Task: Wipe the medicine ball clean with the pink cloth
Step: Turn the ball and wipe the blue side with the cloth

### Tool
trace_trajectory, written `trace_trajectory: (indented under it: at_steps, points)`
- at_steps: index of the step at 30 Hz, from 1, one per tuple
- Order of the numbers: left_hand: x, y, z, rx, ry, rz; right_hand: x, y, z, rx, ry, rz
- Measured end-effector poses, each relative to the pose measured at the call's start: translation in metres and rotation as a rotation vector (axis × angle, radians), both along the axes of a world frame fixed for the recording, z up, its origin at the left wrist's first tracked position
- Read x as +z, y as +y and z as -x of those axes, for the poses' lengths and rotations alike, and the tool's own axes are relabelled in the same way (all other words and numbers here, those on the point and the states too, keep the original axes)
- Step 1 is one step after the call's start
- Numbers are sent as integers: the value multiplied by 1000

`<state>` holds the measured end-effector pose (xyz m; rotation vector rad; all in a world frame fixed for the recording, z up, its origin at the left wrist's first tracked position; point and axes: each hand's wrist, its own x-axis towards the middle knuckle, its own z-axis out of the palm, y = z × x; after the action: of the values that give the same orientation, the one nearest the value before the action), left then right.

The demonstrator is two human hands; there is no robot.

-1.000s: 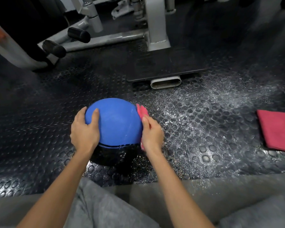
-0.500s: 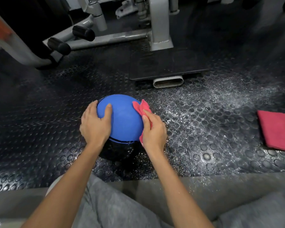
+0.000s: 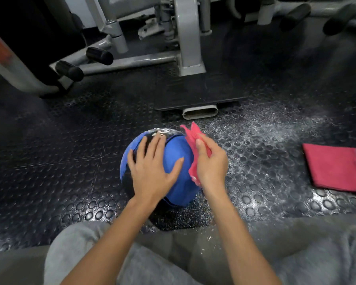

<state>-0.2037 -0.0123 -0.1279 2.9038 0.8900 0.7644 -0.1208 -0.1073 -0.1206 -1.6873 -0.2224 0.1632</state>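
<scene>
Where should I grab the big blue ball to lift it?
Probably cup the medicine ball with a palm on each opposite side, coming down from above. It is round with no handle showing, so one hand would likely slip. The left hand lies spread on top; the right hand holds the pink cloth.

A person in grey trousers (image 3: 132,264) is bending over a blue-and-black medicine ball (image 3: 176,155) that is sitting on the studded black rubber floor (image 3: 70,161). The left hand (image 3: 152,171) is lying flat on top of the ball, fingers spread. The right hand (image 3: 211,163) is gripping a bunched pink cloth (image 3: 191,133) and holding it against the ball's right side, a corner of the fabric sticking up past the fingers. A folded red cloth (image 3: 335,167) is lying well off to the right. A grey gym machine (image 3: 189,38) and its black foot plate (image 3: 199,93) are standing beyond the ball, with white dust speckling the floor nearby.
</scene>
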Motion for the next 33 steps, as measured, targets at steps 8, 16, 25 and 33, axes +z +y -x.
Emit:
trace_trajectory:
  at_steps: [8,16,25,33]
  points:
    - [25,46,-38,-437,276,67,9,-72,-49,-138,183,-110]
    - [12,90,-57,-479,170,29,-31,-68,-48,-65,377,-83]
    - [27,121,-131,-240,40,407,-55,-37,-42,18,488,-80]
    - [27,118,-149,288,-23,545,-58,-28,-33,53,526,-96]
